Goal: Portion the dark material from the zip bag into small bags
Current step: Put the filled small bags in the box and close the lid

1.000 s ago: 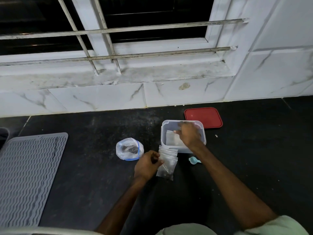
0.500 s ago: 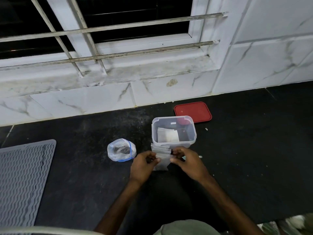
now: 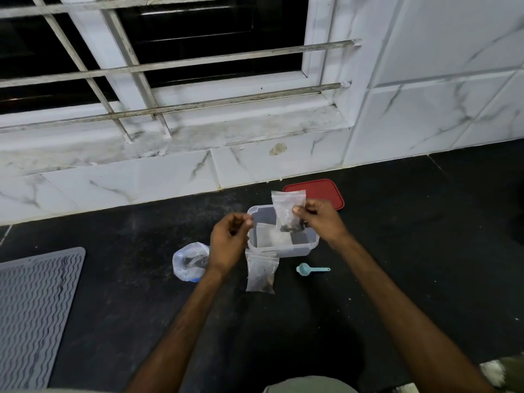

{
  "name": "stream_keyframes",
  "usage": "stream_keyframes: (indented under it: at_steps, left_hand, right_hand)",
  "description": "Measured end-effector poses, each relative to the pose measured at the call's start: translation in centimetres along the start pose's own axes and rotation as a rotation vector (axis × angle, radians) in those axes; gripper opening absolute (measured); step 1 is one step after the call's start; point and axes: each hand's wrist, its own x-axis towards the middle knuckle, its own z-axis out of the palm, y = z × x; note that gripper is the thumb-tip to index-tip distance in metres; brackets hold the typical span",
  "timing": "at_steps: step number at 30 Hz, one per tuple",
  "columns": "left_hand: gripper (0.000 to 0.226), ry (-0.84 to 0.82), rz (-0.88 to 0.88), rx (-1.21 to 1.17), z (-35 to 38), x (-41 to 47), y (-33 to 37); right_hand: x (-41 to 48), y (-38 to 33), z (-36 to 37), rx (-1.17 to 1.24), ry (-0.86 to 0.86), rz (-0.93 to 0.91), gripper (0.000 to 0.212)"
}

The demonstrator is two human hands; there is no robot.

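My right hand [image 3: 317,219] pinches a small clear bag [image 3: 287,211] with dark material at its bottom and holds it upright above the clear plastic container [image 3: 310,246]. My left hand [image 3: 229,239] hovers left of the container with fingers curled and thumb against fingertips; I see nothing in it. A stack of small bags [image 3: 261,272], some with dark material, leans against the container's front. The zip bag [image 3: 188,260] with a blue seal and dark material sits on the black counter, partly behind my left wrist.
A teal scoop [image 3: 307,269] lies right of the stack. A red lid [image 3: 326,194] rests behind the container near the marble-tiled wall. A grey ribbed mat [image 3: 37,307] covers the counter's left. White pieces lie inside the container.
My right hand came out of the container, met the left at the stack, then lifted one filled small bag over the container. My left hand let go of the stack and rose.
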Motion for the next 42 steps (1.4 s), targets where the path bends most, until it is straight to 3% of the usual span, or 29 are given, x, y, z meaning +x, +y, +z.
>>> stream_keyframes:
  at_steps: [5,8,13,19,23,26,30,37,42]
  left_hand:
    - [0.014,0.005,-0.106,0.198,-1.2,-2.3,-5.1]
    - [0.015,-0.013,-0.229,0.186,-1.0,-3.1,-7.0]
    - [0.032,-0.112,-0.282,0.203,0.3,-3.0,-8.4]
    - [0.012,-0.178,-0.281,0.217,0.5,-3.0,-10.0]
    - [0.014,-0.144,-0.287,0.173,0.3,-3.7,-9.5]
    - [0.01,-0.124,-0.291,0.024,0.1,-4.4,-7.8]
    - [0.024,-0.09,-0.327,-0.2,0.4,-4.9,-5.5]
    - [0.035,-0.146,-0.281,-0.415,1.7,-4.4,-2.8]
    - [0.041,-0.039,-0.274,-0.461,1.0,-3.8,-1.6]
  right_hand:
    - [3.1,2.5,1.4,-0.397,0.043,0.106,0.015]
    - [3.6,1.8,2.3,-0.57,-0.01,0.133,0.013]
    - [3.5,2.4,4.0,-0.839,-0.038,0.112,0.031]
    - [2.2,1.2,4.2,-1.04,0.002,0.133,0.039]
    - [-1.3,0.2,4.1,-0.81,0.186,-0.142,0.033]
    - [-4.5,0.5,4.3,-0.453,0.047,-0.065,0.035]
    - [-7.5,1.7,5.0,-0.336,-0.189,0.015,0.042]
    - [-8.0,1.2,5.5,-0.16,0.029,-0.061,0.018]
    - [-5.8,-0.6,4.2,0.026,0.153,-0.035,0.008]
